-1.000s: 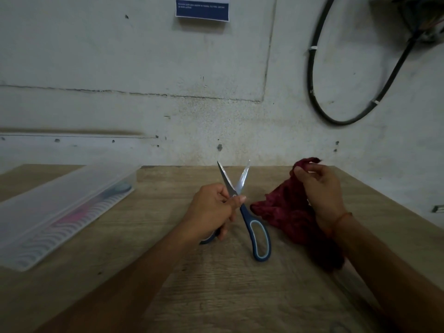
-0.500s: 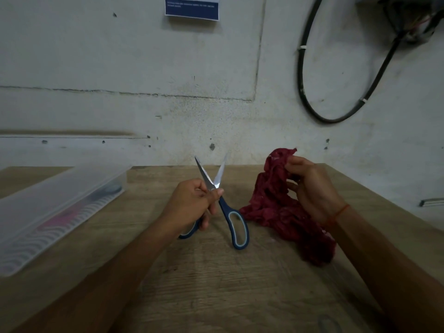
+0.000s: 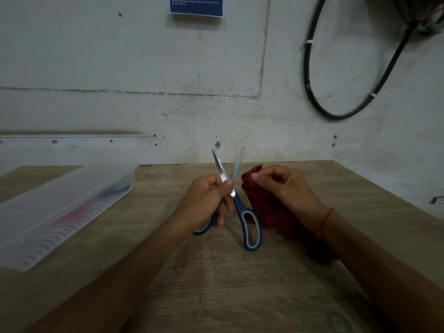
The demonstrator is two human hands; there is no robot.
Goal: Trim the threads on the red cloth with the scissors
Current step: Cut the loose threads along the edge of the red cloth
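Wood table (image 3: pixel 240 289): L hand (image 3: pixel 204 200) grips scissors (image 3: pixel 239 207), blades open, tips up; R hand (image 3: pixel 288 191) pinches red cloth (image 3: pixel 264 207).

Illegible print on the blue notice (image 3: pixel 195 7); one scissors (image 3: pixel 239 205) handle partly behind the left hand (image 3: pixel 204 198).

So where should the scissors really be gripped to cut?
By the two blue handle loops, coming from the near side. The scissors stand open with blades pointing up and away; the left hand grips around the pivot and one handle, leaving the other loop free, beside the red cloth that the right hand pinches.
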